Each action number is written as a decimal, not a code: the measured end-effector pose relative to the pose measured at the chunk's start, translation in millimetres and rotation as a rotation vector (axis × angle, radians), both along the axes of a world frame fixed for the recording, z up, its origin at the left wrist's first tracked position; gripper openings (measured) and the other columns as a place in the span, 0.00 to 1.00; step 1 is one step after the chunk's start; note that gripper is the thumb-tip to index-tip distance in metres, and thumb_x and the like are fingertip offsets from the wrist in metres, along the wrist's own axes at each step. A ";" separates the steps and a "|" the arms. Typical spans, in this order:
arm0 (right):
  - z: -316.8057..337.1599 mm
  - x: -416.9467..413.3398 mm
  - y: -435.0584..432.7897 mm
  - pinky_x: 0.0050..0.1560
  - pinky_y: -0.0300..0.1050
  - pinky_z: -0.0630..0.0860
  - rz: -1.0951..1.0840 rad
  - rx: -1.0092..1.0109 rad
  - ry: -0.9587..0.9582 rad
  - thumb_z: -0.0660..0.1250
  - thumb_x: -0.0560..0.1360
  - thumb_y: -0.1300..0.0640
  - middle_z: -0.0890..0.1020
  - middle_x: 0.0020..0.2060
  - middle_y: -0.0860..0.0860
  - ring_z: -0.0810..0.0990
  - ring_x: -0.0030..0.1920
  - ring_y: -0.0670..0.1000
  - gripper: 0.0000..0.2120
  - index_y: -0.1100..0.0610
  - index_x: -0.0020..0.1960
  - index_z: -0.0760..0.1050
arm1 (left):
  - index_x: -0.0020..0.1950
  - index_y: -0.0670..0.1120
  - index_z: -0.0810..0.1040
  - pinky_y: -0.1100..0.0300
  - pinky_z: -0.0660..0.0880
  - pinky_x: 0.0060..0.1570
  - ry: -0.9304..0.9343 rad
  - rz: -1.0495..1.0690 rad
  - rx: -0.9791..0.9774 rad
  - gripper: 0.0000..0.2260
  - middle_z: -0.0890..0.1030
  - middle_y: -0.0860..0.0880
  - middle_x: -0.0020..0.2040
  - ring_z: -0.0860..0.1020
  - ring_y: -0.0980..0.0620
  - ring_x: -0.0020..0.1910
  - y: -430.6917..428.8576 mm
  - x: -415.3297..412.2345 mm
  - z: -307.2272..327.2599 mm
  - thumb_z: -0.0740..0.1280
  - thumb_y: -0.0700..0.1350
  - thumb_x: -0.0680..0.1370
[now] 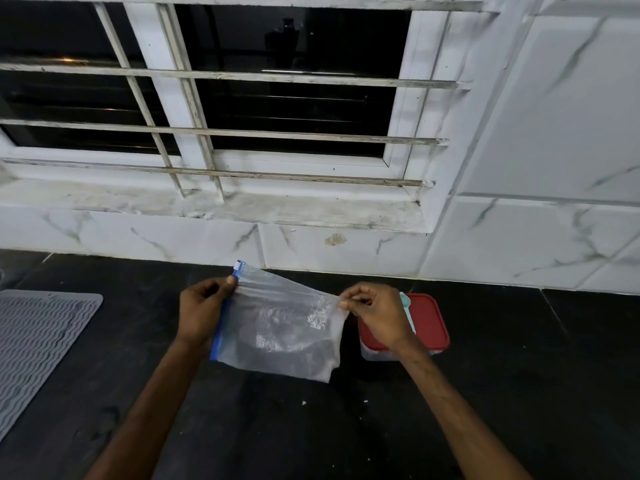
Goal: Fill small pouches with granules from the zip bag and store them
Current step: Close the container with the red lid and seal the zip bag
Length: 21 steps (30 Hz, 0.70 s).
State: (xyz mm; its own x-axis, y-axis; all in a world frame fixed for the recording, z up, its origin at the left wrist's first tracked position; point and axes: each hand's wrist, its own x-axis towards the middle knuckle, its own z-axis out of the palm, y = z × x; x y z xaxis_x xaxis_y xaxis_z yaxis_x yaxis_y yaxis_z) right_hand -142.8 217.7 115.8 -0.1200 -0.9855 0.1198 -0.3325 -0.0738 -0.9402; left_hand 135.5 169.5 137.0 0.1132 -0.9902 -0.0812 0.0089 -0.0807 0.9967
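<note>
the limp, light zip bag [277, 327] hangs above the desk [519, 375], left of the red-lidded container [429, 317]. left hand [202, 311] pinches its zipper end, right hand [379, 315] its far corner; it looks slippery, best taken at the stiffer zip strip.

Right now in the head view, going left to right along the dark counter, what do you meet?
Grey ribbed mat → left hand pinching the zip bag's blue-edged end → clear zip bag held between both hands → right hand pinching its other end → red-lidded container.
</note>
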 end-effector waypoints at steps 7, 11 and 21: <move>-8.7 12.2 0.2 0.55 0.54 0.78 -0.020 0.259 -0.455 0.71 0.74 0.55 0.82 0.49 0.51 0.81 0.52 0.51 0.13 0.52 0.58 0.75 | 0.42 0.45 0.80 0.52 0.74 0.42 0.123 0.100 -0.050 0.09 0.80 0.47 0.38 0.76 0.51 0.38 -2.3 -6.9 -12.2 0.65 0.44 0.81; -18.3 19.4 14.6 0.57 0.55 0.79 0.200 0.528 -0.571 0.65 0.79 0.54 0.82 0.54 0.56 0.82 0.53 0.55 0.14 0.58 0.62 0.74 | 0.45 0.45 0.80 0.54 0.76 0.43 0.124 0.142 -0.094 0.08 0.80 0.47 0.40 0.77 0.53 0.39 -2.3 -3.9 -8.8 0.65 0.44 0.81; -6.1 31.3 29.1 0.48 0.49 0.82 0.016 0.460 -0.557 0.68 0.76 0.53 0.84 0.48 0.55 0.84 0.48 0.53 0.12 0.54 0.58 0.76 | 0.46 0.45 0.77 0.63 0.75 0.41 0.070 0.428 -0.176 0.06 0.78 0.51 0.41 0.75 0.59 0.38 3.0 3.8 -21.6 0.63 0.43 0.82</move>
State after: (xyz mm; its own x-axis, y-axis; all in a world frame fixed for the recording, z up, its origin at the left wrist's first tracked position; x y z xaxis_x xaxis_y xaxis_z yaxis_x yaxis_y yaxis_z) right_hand -111.5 246.8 109.7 -0.0279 -0.9236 -0.3824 0.2035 0.3692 -0.9068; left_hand 139.3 172.4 115.4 0.5144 -0.8553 0.0616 0.0722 0.1147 0.9908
